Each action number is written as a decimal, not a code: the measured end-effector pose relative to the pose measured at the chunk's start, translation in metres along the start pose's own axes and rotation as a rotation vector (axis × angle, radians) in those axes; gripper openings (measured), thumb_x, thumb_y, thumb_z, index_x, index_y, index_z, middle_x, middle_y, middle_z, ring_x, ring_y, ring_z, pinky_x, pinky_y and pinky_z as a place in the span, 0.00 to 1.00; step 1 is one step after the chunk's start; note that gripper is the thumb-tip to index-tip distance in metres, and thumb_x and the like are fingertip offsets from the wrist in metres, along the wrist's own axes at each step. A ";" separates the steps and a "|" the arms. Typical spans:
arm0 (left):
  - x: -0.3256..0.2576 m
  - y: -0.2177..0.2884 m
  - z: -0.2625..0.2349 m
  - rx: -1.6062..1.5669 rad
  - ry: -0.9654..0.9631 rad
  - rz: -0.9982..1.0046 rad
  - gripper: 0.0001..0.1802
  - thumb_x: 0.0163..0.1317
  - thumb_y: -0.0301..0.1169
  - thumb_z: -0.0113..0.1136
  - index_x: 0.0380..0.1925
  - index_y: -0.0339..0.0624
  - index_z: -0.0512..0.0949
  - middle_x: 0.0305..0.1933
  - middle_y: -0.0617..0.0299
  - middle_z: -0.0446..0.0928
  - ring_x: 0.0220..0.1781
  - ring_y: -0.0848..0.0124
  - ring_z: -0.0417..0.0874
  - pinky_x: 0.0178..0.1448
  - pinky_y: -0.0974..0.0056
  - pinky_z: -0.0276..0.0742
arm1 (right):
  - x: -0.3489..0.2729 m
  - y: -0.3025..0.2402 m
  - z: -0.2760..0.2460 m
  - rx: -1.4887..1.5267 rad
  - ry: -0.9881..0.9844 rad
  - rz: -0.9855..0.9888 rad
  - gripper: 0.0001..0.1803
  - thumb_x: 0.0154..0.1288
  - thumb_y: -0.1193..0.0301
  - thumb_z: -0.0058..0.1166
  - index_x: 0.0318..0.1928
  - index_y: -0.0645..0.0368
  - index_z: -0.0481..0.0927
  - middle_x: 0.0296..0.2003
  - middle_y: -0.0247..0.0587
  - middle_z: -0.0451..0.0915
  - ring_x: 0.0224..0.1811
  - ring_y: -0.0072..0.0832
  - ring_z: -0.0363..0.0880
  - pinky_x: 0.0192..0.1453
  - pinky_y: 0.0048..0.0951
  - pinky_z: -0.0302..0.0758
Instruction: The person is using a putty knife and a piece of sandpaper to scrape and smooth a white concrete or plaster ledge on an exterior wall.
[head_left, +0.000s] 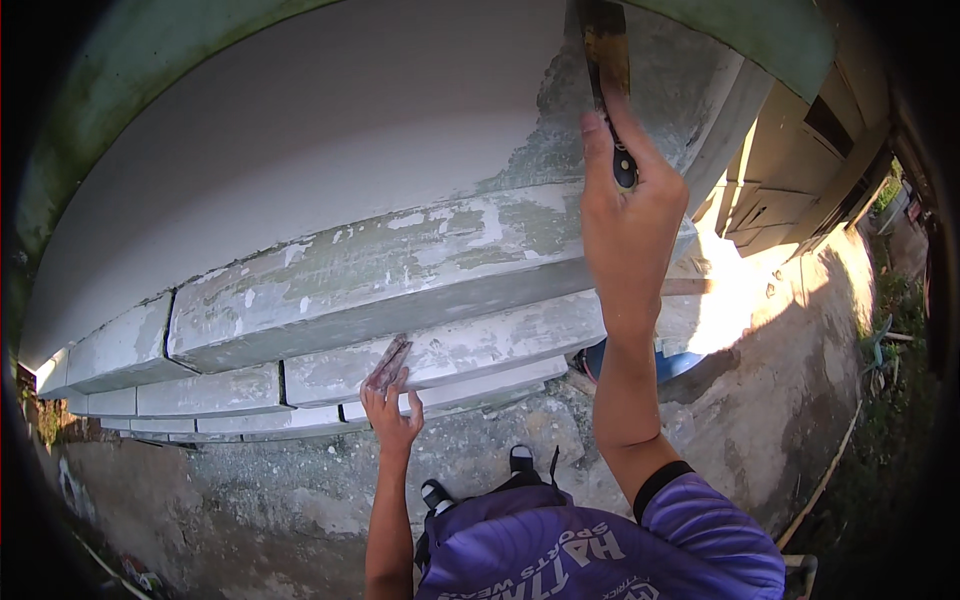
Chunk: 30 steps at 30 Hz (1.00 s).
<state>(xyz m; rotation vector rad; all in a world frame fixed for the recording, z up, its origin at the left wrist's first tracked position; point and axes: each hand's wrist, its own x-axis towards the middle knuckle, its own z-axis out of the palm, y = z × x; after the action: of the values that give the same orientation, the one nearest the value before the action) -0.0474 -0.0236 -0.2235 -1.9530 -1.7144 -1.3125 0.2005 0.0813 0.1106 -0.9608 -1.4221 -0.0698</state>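
My right hand [635,200] is raised high on the right, its fingers closed round the black, riveted handle of a putty knife [607,62]. The knife's stained, yellow-brown blade points up along a wall [350,120], over a rough grey patch [555,130] beside smooth white coating. Lower down, my left hand [394,415] grips a small flat plate [388,362] smeared with whitish and reddish-brown residue. That plate is in front of a stepped ledge [450,345]; whether it touches the ledge I cannot tell.
Concrete ledges [380,270] with white flakes and dark joints run below the wall. A blue container [665,365] stands partly hidden behind my right forearm. Stained concrete ground [270,490] lies under my feet. Plants [895,400] and a long thin pole [825,480] are at the right.
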 end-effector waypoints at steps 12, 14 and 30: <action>-0.004 0.000 -0.006 -0.016 -0.038 0.001 0.27 0.52 0.27 0.64 0.57 0.44 0.81 0.54 0.48 0.79 0.59 0.49 0.76 0.70 0.42 0.64 | 0.004 -0.016 0.009 -0.062 0.024 0.030 0.19 0.73 0.71 0.58 0.62 0.61 0.81 0.38 0.59 0.87 0.37 0.39 0.89 0.42 0.35 0.80; -0.002 -0.002 -0.007 -0.007 -0.036 0.003 0.27 0.52 0.27 0.64 0.57 0.44 0.81 0.55 0.48 0.79 0.59 0.50 0.76 0.70 0.42 0.64 | -0.001 -0.010 0.010 -0.062 0.037 0.002 0.20 0.75 0.67 0.57 0.63 0.58 0.81 0.44 0.57 0.87 0.34 0.29 0.84 0.43 0.32 0.80; -0.002 -0.002 -0.004 -0.015 -0.018 0.010 0.27 0.52 0.28 0.65 0.56 0.45 0.82 0.53 0.49 0.78 0.58 0.50 0.76 0.71 0.42 0.64 | -0.011 0.001 0.012 -0.108 0.091 -0.103 0.20 0.74 0.71 0.57 0.64 0.57 0.81 0.29 0.52 0.83 0.26 0.33 0.78 0.39 0.34 0.77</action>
<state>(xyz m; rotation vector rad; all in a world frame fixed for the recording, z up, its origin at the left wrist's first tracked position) -0.0507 -0.0272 -0.2231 -1.9852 -1.7051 -1.3123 0.1894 0.0837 0.0995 -0.9601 -1.3939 -0.2668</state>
